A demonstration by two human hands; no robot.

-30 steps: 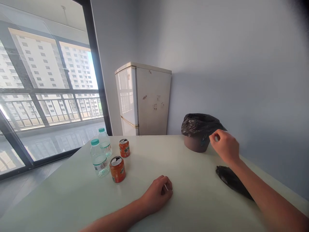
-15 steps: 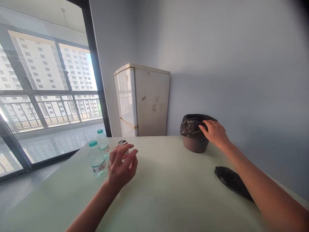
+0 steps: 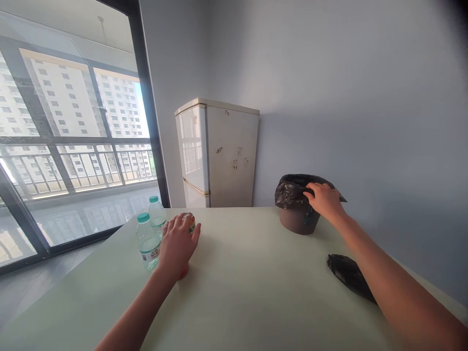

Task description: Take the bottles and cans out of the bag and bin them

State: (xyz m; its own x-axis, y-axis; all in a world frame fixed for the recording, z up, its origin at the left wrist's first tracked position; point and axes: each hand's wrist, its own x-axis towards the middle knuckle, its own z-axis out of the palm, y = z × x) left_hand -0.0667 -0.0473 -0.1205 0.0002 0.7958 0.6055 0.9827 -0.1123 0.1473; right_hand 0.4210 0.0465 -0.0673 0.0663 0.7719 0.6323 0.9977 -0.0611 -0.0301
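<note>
My left hand (image 3: 178, 246) is curled over a red drink can (image 3: 183, 272), with only the can's lower edge showing beneath the palm. Another can (image 3: 190, 223), with an orange and white label, stands just beyond it, partly covered by my fingers. Two clear plastic bottles with teal caps stand to the left, a nearer bottle (image 3: 147, 243) and a farther bottle (image 3: 156, 210). My right hand (image 3: 324, 199) pinches the edge of a black garbage bag (image 3: 288, 194) at the rim of a brown trash bin (image 3: 298, 222). The fingertips inside the bag are hidden.
All of this rests on a pale green table (image 3: 248, 287). A folded black bag (image 3: 349, 275) lies at the right, partly under my right forearm. Past the far edge is a white refrigerator (image 3: 232, 156); a glass door (image 3: 73, 117) is at the left.
My left hand has dropped from above the table onto the nearer can, its red lower edge now visible. My right hand stays at the bin, and a corner of the bag now sticks out beyond it.
</note>
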